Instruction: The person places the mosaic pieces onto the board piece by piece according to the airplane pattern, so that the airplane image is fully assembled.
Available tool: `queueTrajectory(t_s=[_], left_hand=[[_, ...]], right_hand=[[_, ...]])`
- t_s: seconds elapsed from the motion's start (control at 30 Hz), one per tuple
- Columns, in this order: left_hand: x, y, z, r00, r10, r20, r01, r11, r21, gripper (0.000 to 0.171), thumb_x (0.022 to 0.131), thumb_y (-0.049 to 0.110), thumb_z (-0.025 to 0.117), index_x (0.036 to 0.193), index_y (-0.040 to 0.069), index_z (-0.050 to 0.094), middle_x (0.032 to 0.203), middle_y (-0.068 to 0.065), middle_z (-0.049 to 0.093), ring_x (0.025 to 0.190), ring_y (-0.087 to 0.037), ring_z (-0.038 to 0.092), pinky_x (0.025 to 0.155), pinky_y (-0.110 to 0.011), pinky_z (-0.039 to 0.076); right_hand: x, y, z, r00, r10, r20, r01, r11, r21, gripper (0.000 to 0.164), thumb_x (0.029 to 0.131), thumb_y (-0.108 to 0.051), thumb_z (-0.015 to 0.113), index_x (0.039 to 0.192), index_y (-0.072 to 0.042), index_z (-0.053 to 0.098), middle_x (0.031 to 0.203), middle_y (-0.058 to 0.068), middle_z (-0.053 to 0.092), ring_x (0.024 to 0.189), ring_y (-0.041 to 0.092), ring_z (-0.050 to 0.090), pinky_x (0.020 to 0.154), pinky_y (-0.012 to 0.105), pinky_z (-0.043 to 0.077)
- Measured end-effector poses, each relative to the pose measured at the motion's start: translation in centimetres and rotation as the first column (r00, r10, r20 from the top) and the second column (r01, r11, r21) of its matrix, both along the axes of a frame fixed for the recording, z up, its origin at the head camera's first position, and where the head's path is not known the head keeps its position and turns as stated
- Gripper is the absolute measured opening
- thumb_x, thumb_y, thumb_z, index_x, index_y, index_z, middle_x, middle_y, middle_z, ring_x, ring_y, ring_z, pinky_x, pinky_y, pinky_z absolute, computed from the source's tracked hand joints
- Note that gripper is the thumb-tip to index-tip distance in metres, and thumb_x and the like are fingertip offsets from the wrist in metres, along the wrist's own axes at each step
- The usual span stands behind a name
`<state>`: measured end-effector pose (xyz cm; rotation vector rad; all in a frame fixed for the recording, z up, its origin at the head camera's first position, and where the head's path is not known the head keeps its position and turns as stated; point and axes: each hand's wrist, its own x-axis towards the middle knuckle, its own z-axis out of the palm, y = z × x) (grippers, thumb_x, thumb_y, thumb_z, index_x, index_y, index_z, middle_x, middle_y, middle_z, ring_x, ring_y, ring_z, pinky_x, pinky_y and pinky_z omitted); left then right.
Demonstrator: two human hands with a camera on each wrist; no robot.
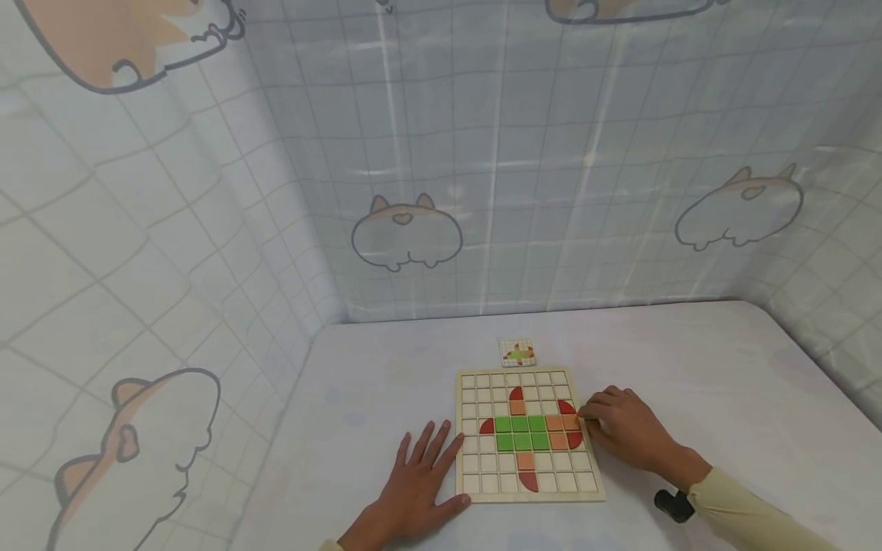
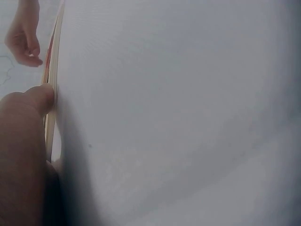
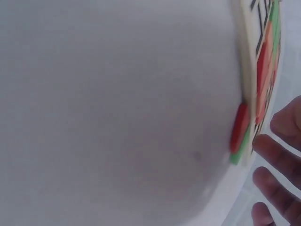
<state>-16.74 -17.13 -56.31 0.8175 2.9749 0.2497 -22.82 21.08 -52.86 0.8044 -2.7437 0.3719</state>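
Observation:
A wooden grid board lies on the white table, filled partly with green squares, orange squares and red quarter-round pieces. My left hand lies flat with spread fingers at the board's left side, its thumb at the near left corner. At the right edge, my right hand hovers with bent fingers, thumb and forefinger apart at the board's edge. A red piece and a green piece rest against that edge under it. Nothing shows between its fingertips.
A small picture card with a similar coloured pattern lies just beyond the board's far edge. Fabric walls with grid lines and cartoon animals enclose the table at back and sides. A black device is worn at the right wrist.

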Motion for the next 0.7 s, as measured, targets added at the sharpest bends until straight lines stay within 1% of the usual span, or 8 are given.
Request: queueTrajectory(t_s=[0.13,0.3,0.53,0.7], left_hand=[[0.0,0.0,0.0,1.0,0.0,0.003,0.0,1.0,0.001,0.084,0.093,0.075,0.029,0.159,0.024,0.018,0.165,-0.003,0.009,0.149,-0.03,0.004,0.11,-0.064,0.01],[0.0,0.0,0.1,1.0,-0.008,0.001,0.008,1.0,0.011,0.083,0.093,0.073,0.03,0.159,0.023,0.019,0.164,-0.005,0.011,0.149,-0.031,0.006,0.11,-0.064,0.011],[0.0,-0.1,0.2,1.0,-0.015,0.008,0.015,0.999,0.029,0.083,0.093,0.073,0.032,0.159,0.023,0.019,0.164,-0.006,0.011,0.149,-0.032,0.006,0.109,-0.065,0.011],[0.0,-0.1,0.1,1.0,-0.019,0.02,0.018,0.997,0.068,0.083,0.094,0.07,0.037,0.159,0.022,0.019,0.164,-0.007,0.012,0.149,-0.033,0.005,0.109,-0.065,0.008]], right_hand=[[0.1,0.8,-0.2,1.0,-0.016,-0.005,0.016,0.999,0.04,0.013,0.079,-0.015,0.082,0.091,-0.018,0.077,0.093,-0.008,0.07,0.091,0.016,0.059,0.076,0.039,0.046],[0.0,1.3,-0.4,0.999,-0.031,-0.04,0.035,0.994,0.102,0.014,0.078,-0.017,0.082,0.092,-0.016,0.079,0.097,-0.003,0.073,0.095,0.021,0.062,0.079,0.044,0.046],[0.0,1.8,-0.7,0.998,-0.027,-0.062,0.037,0.985,0.167,0.016,0.078,-0.02,0.083,0.093,-0.016,0.078,0.102,0.001,0.072,0.1,0.025,0.059,0.081,0.045,0.045],[0.2,1.7,-0.6,0.996,-0.02,-0.086,0.037,0.978,0.204,0.017,0.079,-0.022,0.082,0.095,-0.018,0.077,0.103,0.002,0.071,0.102,0.028,0.057,0.083,0.048,0.044]])
